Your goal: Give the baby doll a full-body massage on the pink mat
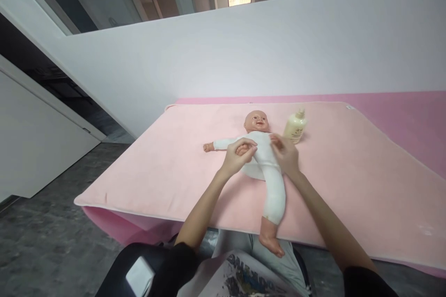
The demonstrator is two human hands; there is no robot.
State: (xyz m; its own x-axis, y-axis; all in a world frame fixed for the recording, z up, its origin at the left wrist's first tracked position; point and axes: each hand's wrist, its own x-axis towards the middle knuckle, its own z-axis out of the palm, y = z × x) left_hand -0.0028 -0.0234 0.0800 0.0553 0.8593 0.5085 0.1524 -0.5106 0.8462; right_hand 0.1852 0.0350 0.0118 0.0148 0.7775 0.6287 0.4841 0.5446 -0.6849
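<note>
A baby doll (267, 151) in a white cloth body lies on its back, head away from me. One doll arm stretches out to the left, and one leg reaches straight toward me, its bare foot (271, 237) over the near edge. The other leg is bent up, and my left hand (239, 155) is closed around its foot, with reddish toes showing between my fingers. Over the right side of the chest, my right hand (287, 153) is closed on what appears to be the doll's other hand (275, 139), slightly blurred. Both hands are close together above the doll's torso.
A pale yellow pump bottle (295, 127) stands just right of the doll. Under everything lies a light pink mat (156, 167) over a darker pink surface (411, 116). A white wall (261, 55) closes off the back. A white object (140, 276) lies at lower left.
</note>
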